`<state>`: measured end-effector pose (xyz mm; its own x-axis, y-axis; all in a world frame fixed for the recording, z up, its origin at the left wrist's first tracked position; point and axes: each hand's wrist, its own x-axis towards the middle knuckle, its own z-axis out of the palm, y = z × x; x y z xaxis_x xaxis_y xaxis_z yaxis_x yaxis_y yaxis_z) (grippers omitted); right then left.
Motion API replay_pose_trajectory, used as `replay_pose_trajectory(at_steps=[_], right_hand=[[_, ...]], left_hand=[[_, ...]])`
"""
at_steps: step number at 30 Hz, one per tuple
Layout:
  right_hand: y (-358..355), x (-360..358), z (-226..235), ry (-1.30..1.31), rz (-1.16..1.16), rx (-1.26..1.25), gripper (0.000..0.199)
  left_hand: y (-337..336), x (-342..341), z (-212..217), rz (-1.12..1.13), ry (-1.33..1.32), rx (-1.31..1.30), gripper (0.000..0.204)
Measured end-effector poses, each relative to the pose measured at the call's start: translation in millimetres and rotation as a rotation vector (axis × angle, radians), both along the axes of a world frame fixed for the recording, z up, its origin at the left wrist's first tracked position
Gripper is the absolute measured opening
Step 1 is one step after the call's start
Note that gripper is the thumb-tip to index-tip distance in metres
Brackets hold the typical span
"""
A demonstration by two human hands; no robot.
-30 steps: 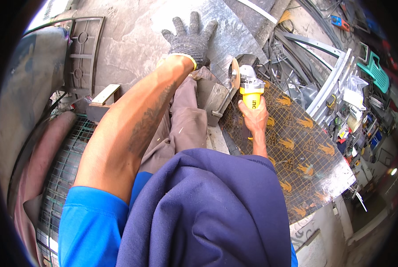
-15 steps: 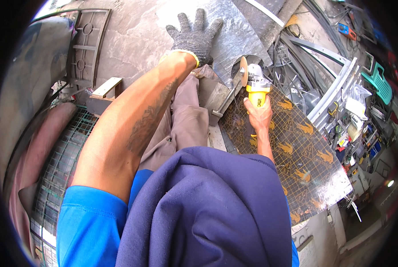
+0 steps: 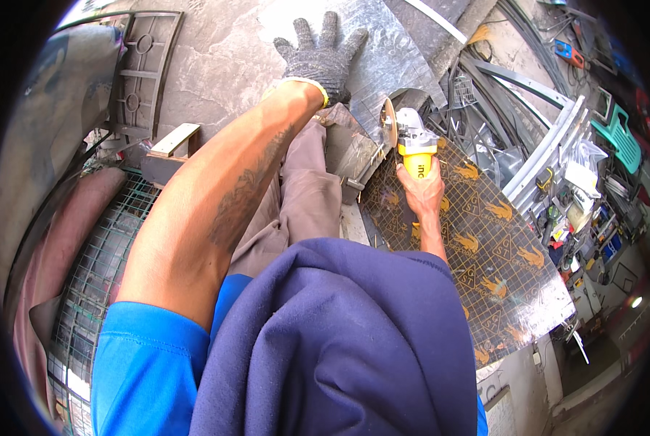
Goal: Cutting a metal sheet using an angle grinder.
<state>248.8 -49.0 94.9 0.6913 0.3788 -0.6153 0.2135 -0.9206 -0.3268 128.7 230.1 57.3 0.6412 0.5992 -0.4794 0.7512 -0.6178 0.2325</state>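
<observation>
One grey-knit-gloved left hand [image 3: 318,64] lies wide open on one shiny grey metal sheet [image 3: 394,54] — one bare right hand [image 3: 424,192] grips one yellow-and-silver angle grinder [image 3: 417,149], its single round disc [image 3: 389,122] near the sheet's edge.

Identifiable as a metalworking workshop by: yellow-and-grey angle grinder [image 3: 414,142] with thin round disc [image 3: 390,122]; flat silver-grey metal sheet [image 3: 390,51]; long pale-grey metal bars [image 3: 549,145] piled at the right; dark, ring-patterned metal grille [image 3: 138,73]; heap of small multicoloured items [image 3: 583,200] beside the bars.
</observation>
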Motion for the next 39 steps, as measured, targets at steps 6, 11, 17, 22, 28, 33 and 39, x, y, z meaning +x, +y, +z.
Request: replay_pose_trajectory(at_steps=[6,11,17,22,28,33,39], right_hand=[[-5,14,6,0.017,0.1,-0.054,0.06],[-7,27,9,0.008,0.247,-0.097,0.061],[-13,46,15,0.004,0.376,-0.176,0.062],[-15,67,25,-0.034,0.519,-0.189,0.061],[-16,72,29,-0.098,0.496,-0.187,0.061],[-17,26,8,-0.017,0.01,-0.055,0.061],[-5,-27,-12,-0.034,-0.247,0.113,0.053]], left_hand=[[1,2,4,-0.008,0.028,-0.024,0.115],[1,1,-2,0.012,0.013,-0.003,0.109],[0,2,0,0.013,0.008,-0.02,0.109],[0,0,2,0.013,0.016,-0.03,0.114],[2,3,8,0.001,0.037,-0.04,0.116],[1,1,8,0.007,0.034,-0.036,0.116],[1,1,2,-0.006,0.01,-0.041,0.117]])
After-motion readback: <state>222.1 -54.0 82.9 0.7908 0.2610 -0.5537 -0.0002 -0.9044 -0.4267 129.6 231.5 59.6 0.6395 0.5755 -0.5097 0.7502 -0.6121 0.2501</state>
